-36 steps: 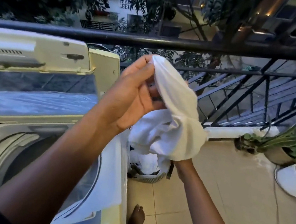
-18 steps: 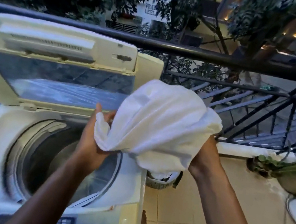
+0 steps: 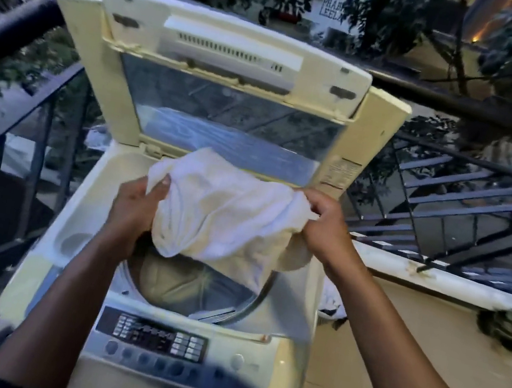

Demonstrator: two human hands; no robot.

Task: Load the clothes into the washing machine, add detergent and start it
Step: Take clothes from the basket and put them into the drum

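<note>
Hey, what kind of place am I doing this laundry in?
Likely an outdoor balcony: a metal railing edges it, trees and a street lie beyond, and the top-loading washing machine stands against the rail.

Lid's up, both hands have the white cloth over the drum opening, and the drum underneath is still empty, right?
Not quite: the head view shows a beige garment already in the drum. Otherwise yes: lid up, left hand and right hand holding the white cloth over the opening.

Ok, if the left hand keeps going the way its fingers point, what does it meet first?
The left hand points up and away, already gripping the white cloth garment. Past that, probably the raised cream washing machine lid; depth is unclear.
</note>
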